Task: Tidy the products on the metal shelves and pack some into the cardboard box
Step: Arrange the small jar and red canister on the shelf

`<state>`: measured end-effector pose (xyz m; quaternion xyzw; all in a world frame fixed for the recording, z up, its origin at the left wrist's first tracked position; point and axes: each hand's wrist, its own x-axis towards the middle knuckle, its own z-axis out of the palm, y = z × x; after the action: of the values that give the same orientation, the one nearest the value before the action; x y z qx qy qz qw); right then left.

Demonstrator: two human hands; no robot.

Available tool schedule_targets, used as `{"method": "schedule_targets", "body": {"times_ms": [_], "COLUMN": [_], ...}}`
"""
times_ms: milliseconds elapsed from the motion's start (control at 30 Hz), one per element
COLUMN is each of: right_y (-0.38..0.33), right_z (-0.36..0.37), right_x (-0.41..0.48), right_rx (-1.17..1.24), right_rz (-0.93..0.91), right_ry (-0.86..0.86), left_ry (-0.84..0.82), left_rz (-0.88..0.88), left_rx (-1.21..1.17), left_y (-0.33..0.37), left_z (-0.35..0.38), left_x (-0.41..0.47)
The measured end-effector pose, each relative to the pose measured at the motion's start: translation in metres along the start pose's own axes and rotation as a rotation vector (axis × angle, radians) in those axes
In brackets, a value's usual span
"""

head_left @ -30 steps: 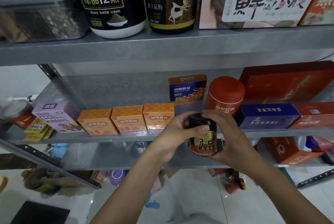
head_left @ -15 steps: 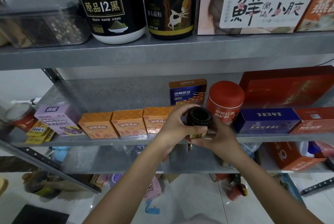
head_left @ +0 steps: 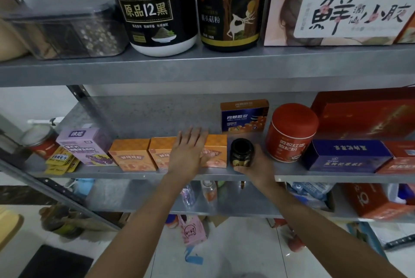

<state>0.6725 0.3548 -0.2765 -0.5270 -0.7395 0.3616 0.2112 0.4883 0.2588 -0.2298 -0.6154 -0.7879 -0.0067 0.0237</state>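
Head view: mid shelf [head_left: 139, 118] of the metal rack, seen from the front and a bit above. Right hand [head_left: 256, 168] grips a small dark jar [head_left: 241, 153] low down, fingers curled round its base and right side. Jar is upright, black lid up, gold-and-red label facing out. It's at the shelf's front edge, btwn the rightmost orange box [head_left: 216, 150] and a red canister [head_left: 292, 131]: just beside the box, apart from the canister. Can't tell if its base sits on the metal.

Left hand [head_left: 189, 152] lies flat, palm down, fingers straight and slightly spread, over the middle orange box [head_left: 160, 153] and the left part of the rightmost one, holding nothing. The leftmost orange box [head_left: 131, 154] touches the middle one. Left of that is a purple box [head_left: 83, 145] w/ yellow sachets [head_left: 59, 162] in front.

Behind the jar: blue-and-orange box [head_left: 243, 116]. Right of the canister: navy box [head_left: 345, 154]. Top shelf [head_left: 202, 64]: black tub [head_left: 155, 8] and gold-and-black can [head_left: 229, 8], side by side.
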Motion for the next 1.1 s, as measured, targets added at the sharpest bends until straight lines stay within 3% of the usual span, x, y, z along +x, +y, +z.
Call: {"method": "schedule_targets", "body": {"times_ms": [533,700,833,933,1100], "right_y": [-0.038,-0.066,-0.073,-0.067,-0.070], "right_z": [-0.044,-0.055,-0.054,-0.039,-0.032], "right_x": [0.022,0.049,0.086,0.095,0.088], "right_rx": [0.124,-0.337,-0.907,-0.940,-1.032], "right_rz": [-0.112,-0.461,-0.419,-0.317,-0.368], "right_ry": [-0.215,-0.016,-0.050,-0.147,0.051], "left_ry": [0.081,0.094,0.094,0.092,0.086], "left_rz": [-0.042,-0.052,-0.046,-0.056,-0.054], "left_rx": [0.075,0.069,0.060,0.060,0.037], "left_y": [0.001,0.000,-0.001,-0.001,-0.001], "left_z": [0.005,0.006,0.007,0.006,0.005], "left_x": [0.005,0.007,0.008,0.008,0.007]}}
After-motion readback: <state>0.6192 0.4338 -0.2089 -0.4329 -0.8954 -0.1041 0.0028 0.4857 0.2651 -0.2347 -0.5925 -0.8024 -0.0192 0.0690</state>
